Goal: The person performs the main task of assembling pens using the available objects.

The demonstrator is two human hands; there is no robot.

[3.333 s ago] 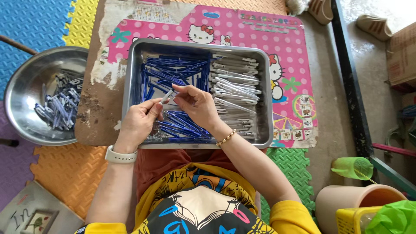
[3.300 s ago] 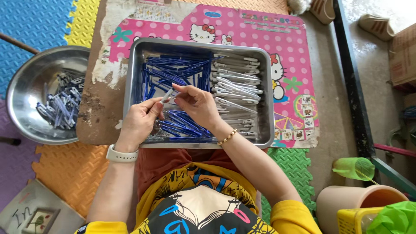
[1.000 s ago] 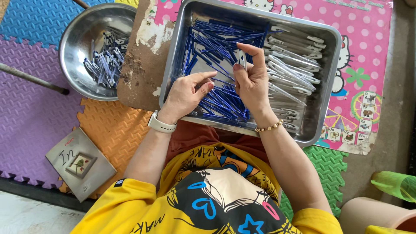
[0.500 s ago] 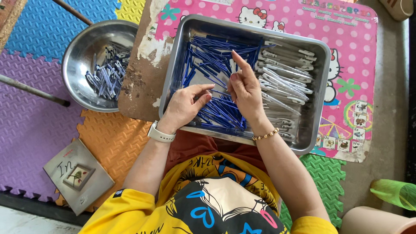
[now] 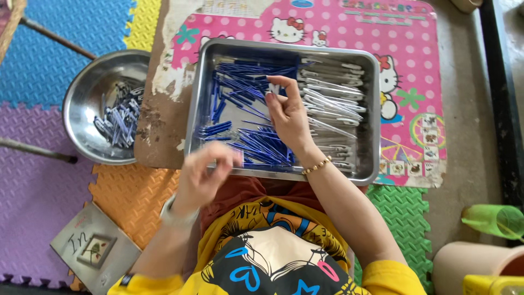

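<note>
A steel tray (image 5: 284,48) holds a heap of thin blue pen parts (image 5: 262,147) on its left and white pen barrels (image 5: 333,98) on its right. My right hand (image 5: 289,117) reaches into the middle of the tray and pinches a small white pen part (image 5: 273,87) at its fingertips. My left hand (image 5: 210,172) is blurred at the tray's near left corner with its fingers curled. Whether it holds anything is unclear. A round steel bowl (image 5: 82,104) to the left contains several blue-grey pens (image 5: 117,117).
The tray sits on a pink cartoon mat (image 5: 415,65) over a worn brown board (image 5: 158,125). Coloured foam tiles (image 5: 38,71) cover the floor. A grey card (image 5: 93,248) lies near left. A green cup (image 5: 494,218) and a beige bucket (image 5: 469,267) stand near right.
My left hand has pulled back out of the tray toward its near left corner. My right hand stays over the tray's middle, now pinching a small white piece.
</note>
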